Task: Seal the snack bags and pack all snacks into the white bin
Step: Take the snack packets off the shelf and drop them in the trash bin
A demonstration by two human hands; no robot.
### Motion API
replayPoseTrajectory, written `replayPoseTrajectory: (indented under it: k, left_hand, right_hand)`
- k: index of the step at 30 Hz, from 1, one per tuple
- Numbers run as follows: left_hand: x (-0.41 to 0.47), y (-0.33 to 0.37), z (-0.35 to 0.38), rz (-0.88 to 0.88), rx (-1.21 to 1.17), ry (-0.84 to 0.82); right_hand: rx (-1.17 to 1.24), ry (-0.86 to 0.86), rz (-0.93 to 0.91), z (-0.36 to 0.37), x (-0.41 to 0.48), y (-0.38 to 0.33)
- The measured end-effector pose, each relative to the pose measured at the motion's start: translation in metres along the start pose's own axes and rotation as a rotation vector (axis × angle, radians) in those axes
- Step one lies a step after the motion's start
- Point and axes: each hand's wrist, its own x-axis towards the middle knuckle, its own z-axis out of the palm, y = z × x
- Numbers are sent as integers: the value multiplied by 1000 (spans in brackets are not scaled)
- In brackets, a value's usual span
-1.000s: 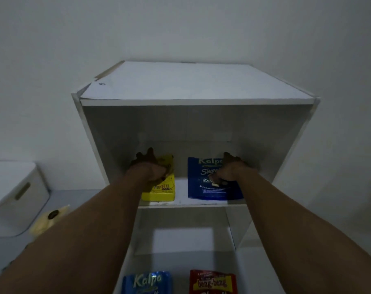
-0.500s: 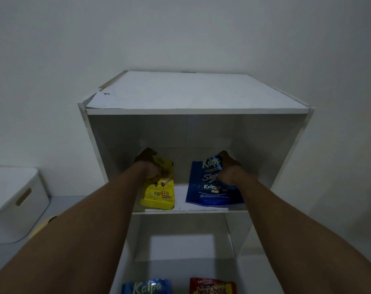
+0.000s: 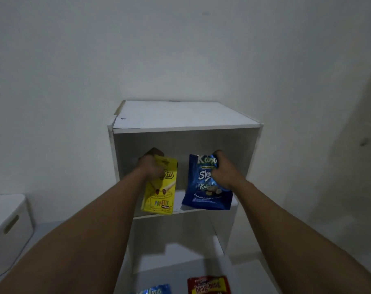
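Observation:
My left hand (image 3: pixel 151 168) grips the top of a yellow Popstix snack bag (image 3: pixel 160 198), which hangs at the front edge of the upper shelf of a white cabinet (image 3: pixel 180 115). A blue Kalpa snack bag (image 3: pixel 203 198) is clutched near its top by my right hand (image 3: pixel 225 170) and is lifted off the same shelf. At the left edge sits the white bin (image 3: pixel 8 225) with a slot handle. On the lower shelf lie a red Beng-Beng bag (image 3: pixel 209 285) and another blue Kalpa bag (image 3: pixel 157 290), both cut off by the frame's bottom edge.
The cabinet stands against a plain white wall. The floor between the cabinet and the bin is pale grey. The cabinet's side panels flank both of my forearms.
Both hands have closed on the bags and pulled them up and toward the shelf's front. The view has drawn back from the cabinet, so it appears smaller and lower.

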Motion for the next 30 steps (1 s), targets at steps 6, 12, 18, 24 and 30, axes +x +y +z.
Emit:
replayPoseTrajectory:
  k: [6,12,18,24,30]
  left_hand:
    - [-53,7,-26,165,-21,-75]
    - [-108,12,-20,257,-107,-273]
    - [-176,42,14,398,-124,-392]
    - [-239,69,80,476,-136,-526]
    - [-292,72,171,494,-142,-654]
  right_hand:
    - [-157,152,-10,-11,-93,-34]
    - [-206,295,88,-17,-203,-48]
    - [-270,427,254,-31,-311,-38]
    - [-327,544,420,-51,-401,6]
    - [-339,604,628,-62,-476,76]
